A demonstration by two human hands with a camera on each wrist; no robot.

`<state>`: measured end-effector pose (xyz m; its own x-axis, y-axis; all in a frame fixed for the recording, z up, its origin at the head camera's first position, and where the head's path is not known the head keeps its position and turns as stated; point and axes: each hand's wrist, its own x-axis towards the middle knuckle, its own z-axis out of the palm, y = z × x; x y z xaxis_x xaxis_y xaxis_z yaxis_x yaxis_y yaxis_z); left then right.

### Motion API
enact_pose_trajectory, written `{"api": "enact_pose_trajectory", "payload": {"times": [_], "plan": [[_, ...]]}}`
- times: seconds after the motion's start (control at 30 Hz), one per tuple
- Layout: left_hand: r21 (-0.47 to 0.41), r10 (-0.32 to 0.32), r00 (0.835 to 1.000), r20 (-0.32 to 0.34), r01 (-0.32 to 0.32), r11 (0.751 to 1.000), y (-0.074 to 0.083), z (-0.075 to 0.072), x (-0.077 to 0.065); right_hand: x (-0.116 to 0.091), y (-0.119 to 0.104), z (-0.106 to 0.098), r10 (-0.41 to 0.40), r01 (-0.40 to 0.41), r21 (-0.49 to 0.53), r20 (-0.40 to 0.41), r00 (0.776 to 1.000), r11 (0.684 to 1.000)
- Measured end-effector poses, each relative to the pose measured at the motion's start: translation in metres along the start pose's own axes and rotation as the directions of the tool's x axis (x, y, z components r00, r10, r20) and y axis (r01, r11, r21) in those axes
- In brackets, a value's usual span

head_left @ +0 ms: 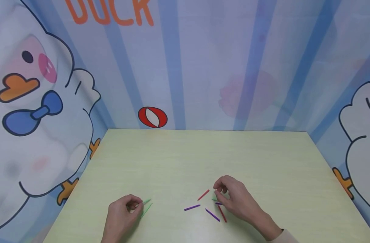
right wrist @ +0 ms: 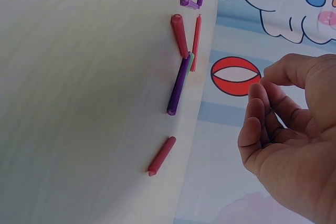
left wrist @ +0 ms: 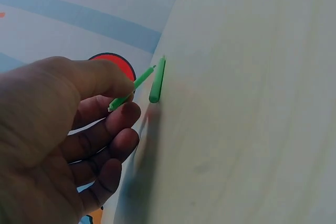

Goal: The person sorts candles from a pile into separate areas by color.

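Evidently, the left hand (head_left: 123, 212) was gripping one green stick (left wrist: 143, 78), pinched between thumb and fingers with its tip jutting out, above the tabletop (head_left: 185, 155). Just beside it a second green stick (left wrist: 157, 81) lay on the surface, partly covered by that hand in the head view. The right hand (head_left: 235, 195) hovered over a loose scatter of sticks, its fingers loosely curled and empty, a small gap showing between forefinger and thumb from above. It stood in the way of several pieces: in the head view only the ends of a dark purple stick (right wrist: 178, 86) and a third green stick (right wrist: 190, 62) showed from under it, and a short red stick (right wrist: 161, 156) appeared only in the right wrist view. The dark purple one overlapped the green in that view; whether they touched could not be told. Nearer the middle lay a slim red stick (head_left: 203, 195), a purple stick (head_left: 192, 207) and another purple stick (head_left: 212, 215), while a longer red stick (head_left: 222, 214) slanted toward the person's side. Behind the far edge hung a striped blue backdrop (head_left: 200, 60), printed with a red-and-white ball (head_left: 152, 117), orange lettering (head_left: 124, 23) and a white duck (head_left: 66, 135).
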<state>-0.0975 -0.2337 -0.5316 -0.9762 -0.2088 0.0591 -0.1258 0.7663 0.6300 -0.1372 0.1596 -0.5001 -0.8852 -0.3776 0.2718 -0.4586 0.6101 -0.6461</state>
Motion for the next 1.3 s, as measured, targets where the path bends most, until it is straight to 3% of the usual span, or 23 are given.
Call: {"api": "enact_pose_trajectory", "payload": {"times": [0.83,1.1,1.2,1.3], "plan": [[-0.001,-0.029,0.999,0.034,0.029,1.0,0.003,0.0,0.003,0.0,0.002,-0.001,0.033,-0.033,-0.008,0.005,0.999,0.999],[0.004,0.045,0.999,0.017,-0.045,0.999,0.011,-0.001,0.006,-0.001,0.001,-0.004,0.05,-0.05,0.005,0.005,0.999,0.999],[-0.012,0.111,0.994,-0.019,-0.111,0.994,0.014,0.001,0.008,-0.002,0.003,-0.005,0.05,-0.05,0.0,0.009,0.999,0.999],[-0.04,0.207,0.976,-0.062,-0.21,0.977,0.013,0.006,0.013,-0.004,0.005,-0.006,0.068,-0.068,-0.006,0.033,0.997,0.998]]}}
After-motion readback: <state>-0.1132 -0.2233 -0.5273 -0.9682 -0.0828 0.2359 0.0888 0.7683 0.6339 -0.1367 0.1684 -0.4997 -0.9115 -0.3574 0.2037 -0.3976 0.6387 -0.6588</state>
